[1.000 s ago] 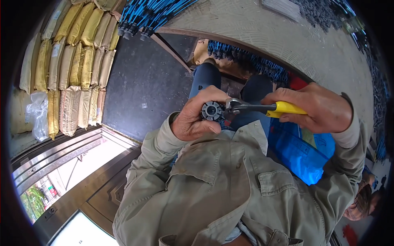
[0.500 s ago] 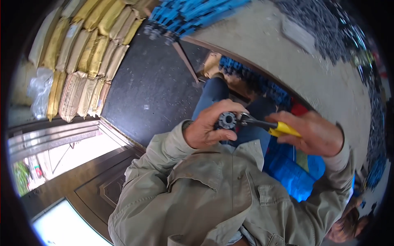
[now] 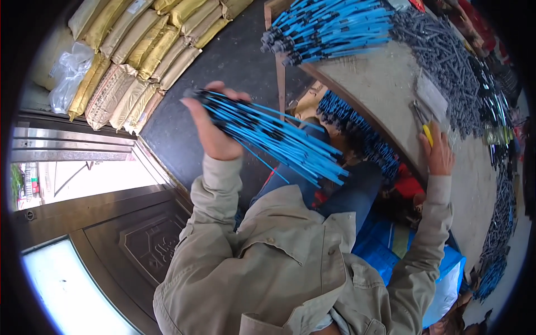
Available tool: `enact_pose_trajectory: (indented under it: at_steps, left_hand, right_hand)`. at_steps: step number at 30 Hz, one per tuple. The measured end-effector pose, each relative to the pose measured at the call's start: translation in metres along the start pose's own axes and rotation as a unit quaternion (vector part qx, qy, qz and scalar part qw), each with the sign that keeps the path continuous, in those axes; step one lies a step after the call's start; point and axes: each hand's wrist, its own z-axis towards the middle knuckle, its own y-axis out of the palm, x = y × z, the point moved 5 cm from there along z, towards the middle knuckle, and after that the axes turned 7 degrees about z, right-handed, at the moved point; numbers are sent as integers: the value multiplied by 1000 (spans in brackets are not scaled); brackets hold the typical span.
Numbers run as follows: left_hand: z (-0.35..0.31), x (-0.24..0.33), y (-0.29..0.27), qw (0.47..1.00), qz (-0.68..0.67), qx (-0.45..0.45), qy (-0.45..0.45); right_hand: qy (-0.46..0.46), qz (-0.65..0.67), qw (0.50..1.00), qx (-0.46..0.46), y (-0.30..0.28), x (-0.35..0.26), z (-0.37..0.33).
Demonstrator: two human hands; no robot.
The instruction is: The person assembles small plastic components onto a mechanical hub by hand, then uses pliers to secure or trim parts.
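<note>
My left hand (image 3: 218, 131) is raised over my lap at the left, its fingers wrapped round the black-fitted end of a bundle of thin blue tubes (image 3: 290, 142). The tubes fan out to the lower right, with black pieces along them. Over on the table at the right, my right hand (image 3: 441, 156) has its fingers on the yellow-handled pliers (image 3: 427, 134). Their metal jaws point away from me, and part of the handles is hidden under the hand.
More blue tubes with black ends (image 3: 329, 30) lie on the far part of the table (image 3: 385, 84). A heap of grey plastic parts (image 3: 446, 67) and a pale flat block (image 3: 431, 96) are beside them. Stacked sacks (image 3: 139, 50) stand at the far left; a blue bag (image 3: 374, 245) sits below the table.
My left hand has risen to the left, and the blue tube bundle now shows lengthwise instead of end-on. My right hand has carried the pliers away from the bundle to the table.
</note>
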Motion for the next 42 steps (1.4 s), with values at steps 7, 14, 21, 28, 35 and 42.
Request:
enact_pose_trajectory:
  at_steps: [7, 14, 21, 28, 35, 42]
  left_hand:
    - [3, -69, -68, 975, -166, 0, -146]
    - [-60, -171, -74, 880, -377, 24, -289]
    - [-57, -196, -102, 895, -278, -37, -348]
    - [-91, -245, -157, 886, 83, -210, -405]
    - [-99, -132, -57, 856, 420, -192, -231]
    - [-80, -91, 41, 926, 109, -323, -165]
  right_hand:
    - [-336, 282, 893, 100, -13, -119, -43]
    - [-451, 576, 682, 9, -18, -203, -102]
    - [-453, 590, 662, 99, -19, -215, -122]
    - [-440, 642, 627, 42, -46, -202, -107]
    - [-327, 716, 616, -10, -27, -187, -108]
    - [-215, 776, 568, -169, 9, -188, -94]
